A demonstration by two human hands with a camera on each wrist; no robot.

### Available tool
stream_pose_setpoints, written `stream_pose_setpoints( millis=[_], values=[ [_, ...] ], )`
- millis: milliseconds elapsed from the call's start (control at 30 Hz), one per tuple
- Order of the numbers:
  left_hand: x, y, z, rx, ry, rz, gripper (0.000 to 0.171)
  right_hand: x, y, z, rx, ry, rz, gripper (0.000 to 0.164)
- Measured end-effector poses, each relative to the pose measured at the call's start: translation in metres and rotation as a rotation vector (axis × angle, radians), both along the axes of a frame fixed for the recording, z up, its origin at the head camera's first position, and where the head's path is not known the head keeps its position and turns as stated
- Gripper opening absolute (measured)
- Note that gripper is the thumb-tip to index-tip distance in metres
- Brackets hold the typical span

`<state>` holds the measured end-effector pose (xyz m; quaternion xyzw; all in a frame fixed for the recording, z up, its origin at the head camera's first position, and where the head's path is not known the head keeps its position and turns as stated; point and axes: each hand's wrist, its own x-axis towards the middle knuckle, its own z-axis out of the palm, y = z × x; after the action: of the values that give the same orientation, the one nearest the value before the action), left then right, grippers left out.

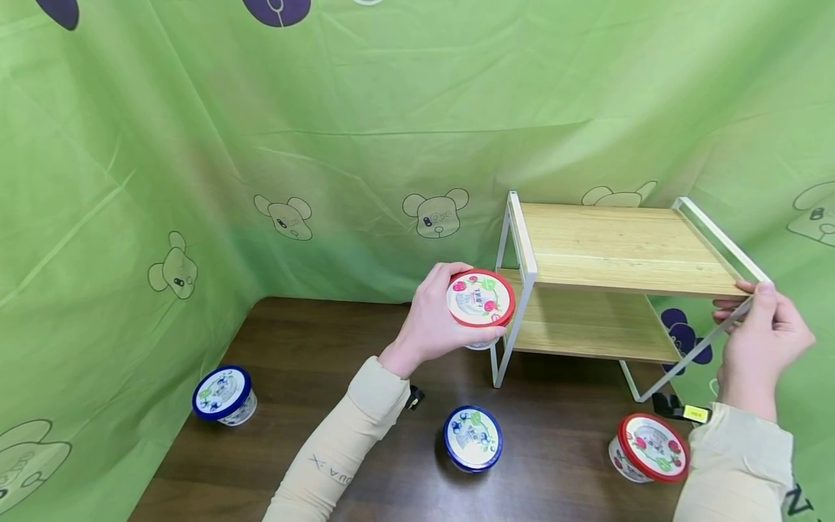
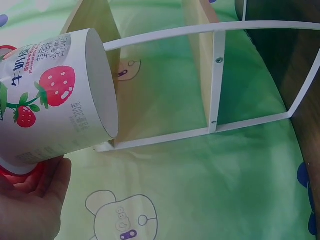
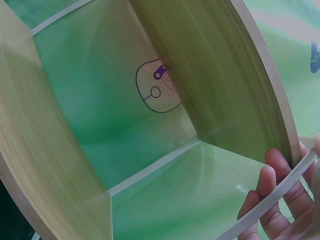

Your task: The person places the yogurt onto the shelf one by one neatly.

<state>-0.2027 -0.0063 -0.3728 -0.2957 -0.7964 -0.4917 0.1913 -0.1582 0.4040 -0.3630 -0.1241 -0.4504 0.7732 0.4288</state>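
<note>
My left hand (image 1: 430, 322) grips a paper tub with a red lid (image 1: 481, 298), lifted beside the left end of a two-tier shelf rack. In the left wrist view, strawberries are printed on the tub's white side (image 2: 50, 95), and the fingers (image 2: 57, 182) lie near its red rim. With my right hand (image 1: 766, 344) I hold the rack's white metal frame at the front right corner of the upper wooden board (image 1: 626, 246). The right wrist view shows the fingers (image 3: 268, 180) curled round the thin bar, fingertips by the board's edge.
On the dark wooden table (image 1: 293, 333) stand a blue-lidded tub (image 1: 222, 391) at the left and another blue-lidded tub (image 1: 472, 438) front centre. A second red-lidded tub (image 1: 652, 446) stands beside the right forearm. Green printed cloth (image 1: 365, 167) hangs behind and at both sides.
</note>
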Motion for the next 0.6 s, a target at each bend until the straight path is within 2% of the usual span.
stream_pose_setpoints(
  millis=[600],
  values=[
    [0.008, 0.014, 0.005, 0.000, -0.030, -0.079, 0.088, 0.001, 0.001, -0.001, 0.006, -0.001, -0.002, 0.028]
  ],
)
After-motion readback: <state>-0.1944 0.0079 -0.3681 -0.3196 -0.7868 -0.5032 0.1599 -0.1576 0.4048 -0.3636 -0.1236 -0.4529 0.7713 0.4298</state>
